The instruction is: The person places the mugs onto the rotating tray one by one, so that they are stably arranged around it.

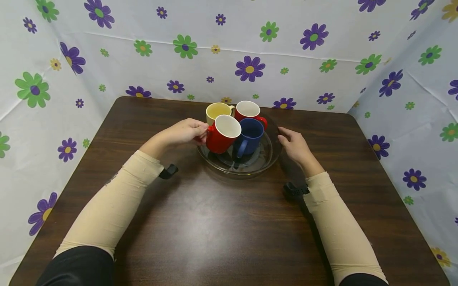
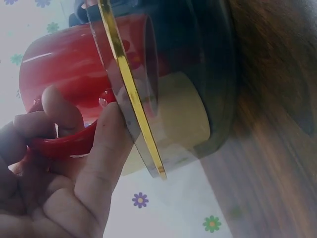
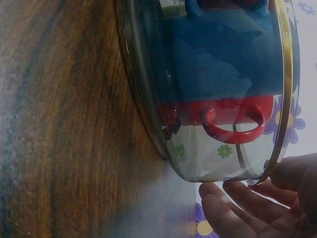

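Observation:
My left hand grips the handle of a red mug with a white inside. The left wrist view shows the fingers curled through the handle, and the mug's base sits above the bowl's floor, just below the gold-edged rim. On the far right side, my right hand holds the rim of a clear glass bowl, thumb at the rim and fingertips against the outer wall. Inside the bowl are a blue mug, a cream mug and a second red mug, partly hidden behind the others.
The bowl stands near the back edge of a dark wooden table. A white curtain with flower prints hangs close behind the table and along both sides.

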Available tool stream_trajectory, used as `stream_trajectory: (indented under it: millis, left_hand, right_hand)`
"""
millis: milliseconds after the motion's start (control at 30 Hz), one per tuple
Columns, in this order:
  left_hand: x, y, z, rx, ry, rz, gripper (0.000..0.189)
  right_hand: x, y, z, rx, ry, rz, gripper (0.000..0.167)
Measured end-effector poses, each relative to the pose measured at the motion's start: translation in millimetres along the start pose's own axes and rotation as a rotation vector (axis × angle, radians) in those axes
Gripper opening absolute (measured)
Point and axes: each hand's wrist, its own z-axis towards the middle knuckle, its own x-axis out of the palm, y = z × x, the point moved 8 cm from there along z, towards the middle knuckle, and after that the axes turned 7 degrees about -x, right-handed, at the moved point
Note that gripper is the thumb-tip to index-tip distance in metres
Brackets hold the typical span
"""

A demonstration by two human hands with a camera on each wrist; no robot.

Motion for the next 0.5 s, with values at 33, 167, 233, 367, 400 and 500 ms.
stream_trajectory:
  millis: [33, 167, 233, 367, 400, 500]
  left_hand:
    - [0.2, 0.3, -0.1, -0.005, -0.006, 0.014, 0.037]
    - [-0.7, 1.6, -3.8, -0.033, -0.040, 0.084, 0.033]
    - [-1.0, 1.6, -6.6, -0.039, -0.057, 0.140, 0.031]
    - [1.4, 0.8, -6.6, -0.024, -0.074, 0.199, 0.033]
    - [2.2, 0.3, -6.0, -0.014, -0.077, 0.213, 0.034]
    - [3.5, 0.1, -3.4, 0.007, -0.089, 0.231, 0.037]
  right_hand:
    - [-0.6, -0.7, 0.1, -0.001, -0.001, -0.005, 0.050]
    - [-0.9, -1.4, -0.8, -0.001, 0.001, -0.006, 0.050]
    - [-0.9, -0.7, -1.1, -0.007, 0.003, -0.001, 0.049]
    - [-1.2, 0.6, -2.3, -0.009, 0.005, 0.006, 0.050]
    - [-1.4, 0.7, -2.9, -0.007, 0.007, 0.008, 0.050]
    - [-2.1, 0.6, -4.0, -0.004, 0.009, 0.012, 0.050]
